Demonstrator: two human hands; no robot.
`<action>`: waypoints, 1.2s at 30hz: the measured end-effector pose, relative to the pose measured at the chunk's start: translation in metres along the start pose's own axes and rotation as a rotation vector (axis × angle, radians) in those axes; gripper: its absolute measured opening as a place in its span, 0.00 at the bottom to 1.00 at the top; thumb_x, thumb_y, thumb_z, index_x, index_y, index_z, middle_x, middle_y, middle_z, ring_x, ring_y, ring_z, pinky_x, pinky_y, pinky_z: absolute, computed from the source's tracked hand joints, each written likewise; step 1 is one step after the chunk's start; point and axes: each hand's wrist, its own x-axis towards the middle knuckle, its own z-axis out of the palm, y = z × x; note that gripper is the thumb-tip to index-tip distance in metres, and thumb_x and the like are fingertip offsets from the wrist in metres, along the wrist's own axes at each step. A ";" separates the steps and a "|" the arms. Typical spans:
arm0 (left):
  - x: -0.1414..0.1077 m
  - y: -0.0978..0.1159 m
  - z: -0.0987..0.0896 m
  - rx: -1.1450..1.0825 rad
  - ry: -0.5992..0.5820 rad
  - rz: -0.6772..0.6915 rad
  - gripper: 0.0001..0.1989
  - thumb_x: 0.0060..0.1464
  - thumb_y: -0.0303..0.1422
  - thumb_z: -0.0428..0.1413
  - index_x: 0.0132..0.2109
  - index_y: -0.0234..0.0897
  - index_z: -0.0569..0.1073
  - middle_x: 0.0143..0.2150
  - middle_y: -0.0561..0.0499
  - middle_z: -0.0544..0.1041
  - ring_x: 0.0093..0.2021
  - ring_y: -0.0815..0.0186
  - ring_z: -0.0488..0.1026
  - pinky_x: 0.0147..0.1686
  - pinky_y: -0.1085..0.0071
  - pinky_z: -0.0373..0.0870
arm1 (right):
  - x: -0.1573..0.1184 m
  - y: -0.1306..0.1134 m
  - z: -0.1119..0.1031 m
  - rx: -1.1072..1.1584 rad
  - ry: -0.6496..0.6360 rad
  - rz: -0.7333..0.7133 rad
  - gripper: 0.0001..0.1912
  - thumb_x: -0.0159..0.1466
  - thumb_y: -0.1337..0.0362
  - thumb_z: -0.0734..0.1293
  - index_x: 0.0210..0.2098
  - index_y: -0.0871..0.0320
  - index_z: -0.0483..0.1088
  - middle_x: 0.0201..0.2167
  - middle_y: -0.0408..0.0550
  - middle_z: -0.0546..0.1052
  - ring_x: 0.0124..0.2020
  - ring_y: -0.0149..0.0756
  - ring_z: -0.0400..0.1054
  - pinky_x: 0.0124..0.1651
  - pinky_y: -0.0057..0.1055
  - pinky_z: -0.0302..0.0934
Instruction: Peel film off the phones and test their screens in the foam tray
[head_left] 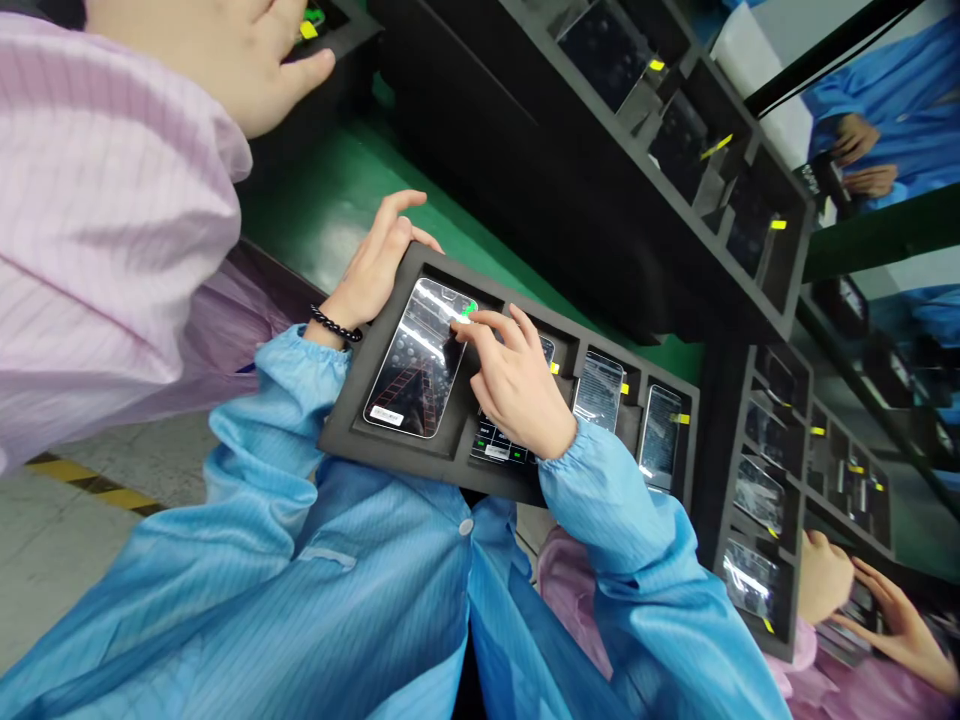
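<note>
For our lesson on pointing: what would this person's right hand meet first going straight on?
The right hand would probably meet the phone under its fingertips; whether they touch it is unclear, since depth is hard to judge.

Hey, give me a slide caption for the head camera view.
Left hand at the edge of a dark tray, right hand reaching over its leftmost phone.

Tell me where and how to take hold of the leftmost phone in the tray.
Probably by its long side edges, from above: the leftmost phone lies flat, screen up, in a recess of the tray. Start at its right edge, below the right hand's fingertips, where a gap shows before the recess wall.
</note>
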 end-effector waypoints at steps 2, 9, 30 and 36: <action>0.000 -0.001 0.000 -0.005 -0.003 0.003 0.31 0.65 0.58 0.41 0.64 0.44 0.61 0.43 0.51 0.80 0.43 0.61 0.76 0.47 0.61 0.68 | -0.002 -0.004 0.002 0.004 -0.004 -0.021 0.26 0.61 0.77 0.55 0.58 0.63 0.63 0.53 0.54 0.78 0.65 0.49 0.61 0.74 0.58 0.44; 0.000 -0.002 0.000 -0.004 0.007 -0.007 0.29 0.66 0.57 0.41 0.63 0.46 0.62 0.44 0.50 0.80 0.45 0.60 0.77 0.48 0.61 0.69 | -0.005 -0.025 0.003 0.063 -0.038 -0.105 0.28 0.59 0.78 0.55 0.59 0.66 0.63 0.54 0.54 0.78 0.65 0.49 0.62 0.74 0.58 0.44; 0.003 -0.008 -0.002 -0.029 -0.024 -0.004 0.26 0.65 0.57 0.42 0.62 0.54 0.62 0.45 0.53 0.80 0.43 0.60 0.76 0.47 0.58 0.70 | -0.011 -0.069 0.022 0.157 -0.014 -0.397 0.18 0.70 0.71 0.55 0.55 0.67 0.67 0.53 0.53 0.80 0.62 0.45 0.65 0.74 0.54 0.47; 0.001 -0.005 0.000 0.000 -0.008 0.019 0.29 0.67 0.56 0.40 0.64 0.45 0.61 0.44 0.50 0.80 0.44 0.61 0.76 0.49 0.60 0.69 | 0.022 -0.025 -0.008 0.124 0.071 -0.140 0.22 0.61 0.76 0.56 0.53 0.62 0.67 0.52 0.54 0.78 0.61 0.45 0.65 0.74 0.52 0.46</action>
